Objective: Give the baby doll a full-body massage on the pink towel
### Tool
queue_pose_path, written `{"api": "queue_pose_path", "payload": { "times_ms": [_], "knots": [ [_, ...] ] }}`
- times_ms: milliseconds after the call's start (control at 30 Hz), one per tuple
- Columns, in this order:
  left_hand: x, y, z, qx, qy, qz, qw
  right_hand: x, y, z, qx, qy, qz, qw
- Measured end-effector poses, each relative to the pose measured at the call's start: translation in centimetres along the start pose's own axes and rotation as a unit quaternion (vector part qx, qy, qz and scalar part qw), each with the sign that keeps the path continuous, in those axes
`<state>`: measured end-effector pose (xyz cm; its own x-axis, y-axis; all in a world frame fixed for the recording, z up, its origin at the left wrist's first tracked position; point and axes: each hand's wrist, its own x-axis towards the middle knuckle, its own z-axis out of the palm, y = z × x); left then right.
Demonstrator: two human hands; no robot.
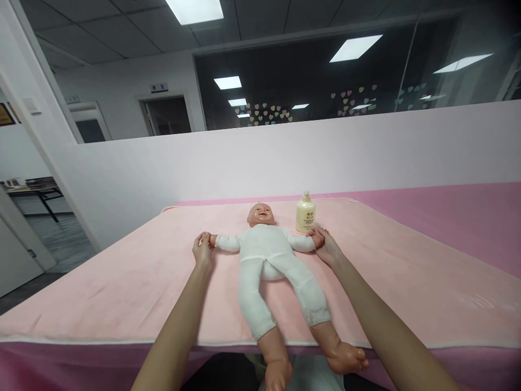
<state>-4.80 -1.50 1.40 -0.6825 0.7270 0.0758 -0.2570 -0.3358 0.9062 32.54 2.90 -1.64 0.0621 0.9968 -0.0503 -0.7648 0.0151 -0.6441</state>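
Note:
A baby doll in a white cloth suit lies on its back on a pink towel, arms spread to both sides. Its bare feet hang over the near edge of the table. My left hand is closed around the doll's hand on the left side. On the other side, my right hand holds the doll's other hand, fingers curled about it. A pale yellow bottle stands upright just behind my right hand, near the doll's head.
Pink cover shows beyond the towel at the right. A low white wall with a window above runs behind the table. Further left, a dark-legged table with piled items stands past a doorway.

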Motion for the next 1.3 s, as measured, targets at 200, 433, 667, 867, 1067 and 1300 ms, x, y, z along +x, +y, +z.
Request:
{"api": "queue_pose_path", "payload": {
  "times_ms": [200, 433, 667, 867, 1067, 1300],
  "knots": [
    [0.1, 0.1, 0.1, -0.012, 0.013, -0.006, 1.000, -0.4, -0.2, 0.1, 0.009, -0.008, -0.011, 1.000],
    [0.1, 0.2, 0.1, -0.013, 0.015, -0.019, 1.000, -0.4, -0.3, 0.0, -0.010, -0.020, -0.003, 1.000],
    [0.0, 0.3, 0.2, -0.015, 0.021, -0.024, 0.999, 0.2, 0.0, -0.5, -0.030, -0.021, 0.007, 0.999],
    [0.0, 0.2, 0.1, -0.014, 0.018, -0.022, 0.999, 0.5, 0.3, -0.9, -0.065, -0.032, 0.026, 0.997],
    [0.0, 0.2, 0.1, -0.016, 0.018, -0.028, 0.999, 0.5, 0.3, -0.8, -0.066, -0.032, 0.021, 0.997],
    [0.1, 0.2, 0.2, -0.017, 0.020, -0.027, 0.999, 0.7, 0.4, -0.9, -0.080, -0.026, 0.015, 0.996]
  ]
}}
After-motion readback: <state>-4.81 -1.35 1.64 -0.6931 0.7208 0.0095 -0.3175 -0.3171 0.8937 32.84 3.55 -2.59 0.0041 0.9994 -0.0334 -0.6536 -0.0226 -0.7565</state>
